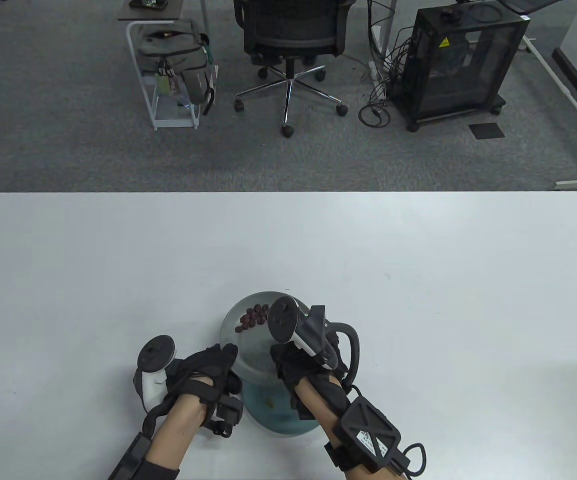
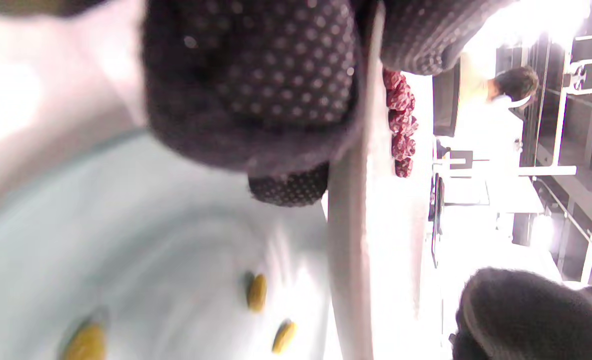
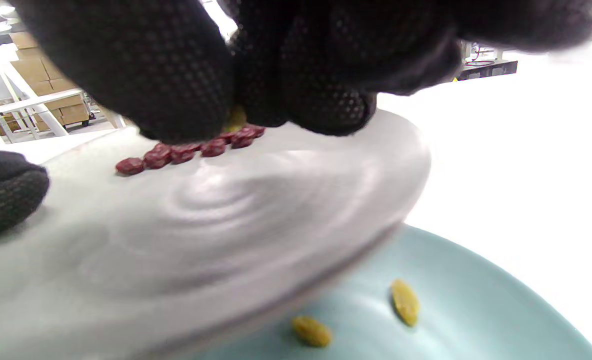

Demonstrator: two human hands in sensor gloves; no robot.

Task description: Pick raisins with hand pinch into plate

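Note:
My left hand (image 1: 218, 362) grips the near-left rim of a grey plate (image 1: 248, 345) and holds it tilted over a blue plate (image 1: 280, 422). Dark red raisins (image 1: 254, 316) lie clustered on the grey plate's far side. My right hand (image 1: 288, 360) hovers over the grey plate. In the right wrist view its fingertips (image 3: 233, 107) pinch a yellow raisin (image 3: 236, 120) just above the red raisins (image 3: 185, 152). Yellow raisins (image 3: 405, 301) lie in the blue plate (image 3: 476, 310). The left wrist view shows my fingers (image 2: 275, 100) clamped on the grey plate's rim (image 2: 348, 225).
Both plates sit near the white table's (image 1: 418, 280) front edge, the grey one overlapping the blue. Beyond the table's far edge stand an office chair (image 1: 291, 45), a white rack with a bag (image 1: 173, 65) and a black cabinet (image 1: 461, 60).

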